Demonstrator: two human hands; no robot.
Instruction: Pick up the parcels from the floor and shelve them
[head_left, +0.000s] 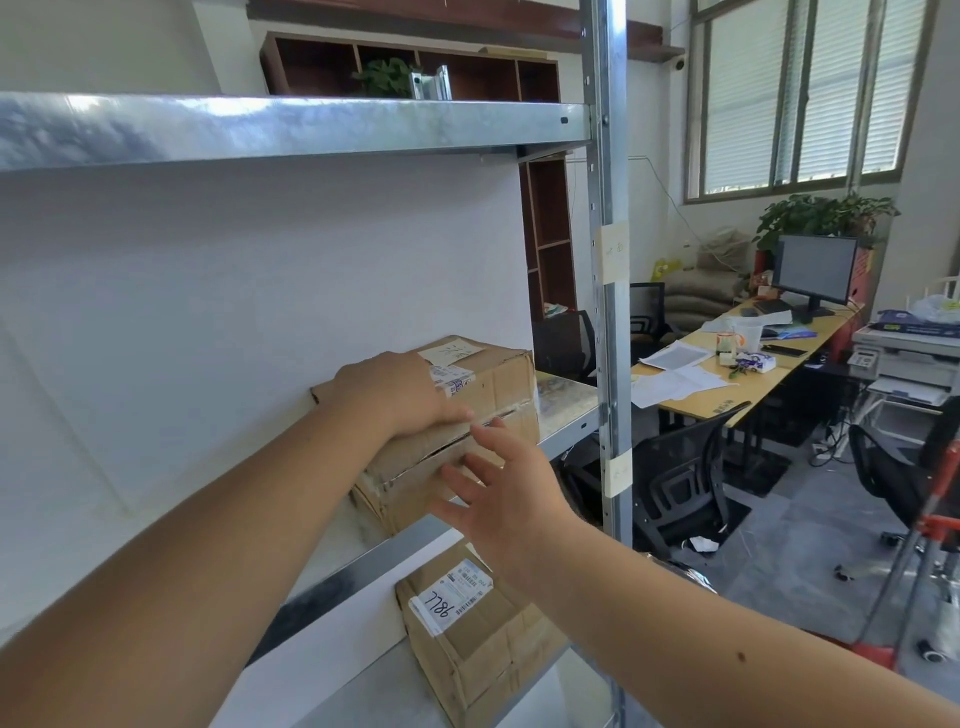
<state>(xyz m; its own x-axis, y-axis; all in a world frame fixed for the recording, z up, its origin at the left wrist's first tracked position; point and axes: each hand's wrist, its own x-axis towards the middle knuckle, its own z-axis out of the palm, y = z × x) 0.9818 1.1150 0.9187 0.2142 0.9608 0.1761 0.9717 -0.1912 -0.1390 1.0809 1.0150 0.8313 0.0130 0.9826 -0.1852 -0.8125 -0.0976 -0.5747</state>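
A brown cardboard parcel (493, 395) with white labels lies on the middle metal shelf (563, 410), its near corner over the shelf's front edge. My left hand (395, 392) rests flat on the parcel's top, fingers curled over its front edge. My right hand (501, 486) is spread open against the parcel's front face, fingers apart. A second cardboard parcel (478, 639), labelled 7786, sits on the shelf below.
The shelf's steel upright (608, 260) stands just right of the parcel, and an upper shelf (291, 127) runs overhead. To the right are a desk (748, 374) with a monitor and papers, black office chairs (675, 478), a printer (909, 358) and a red trolley frame (930, 525).
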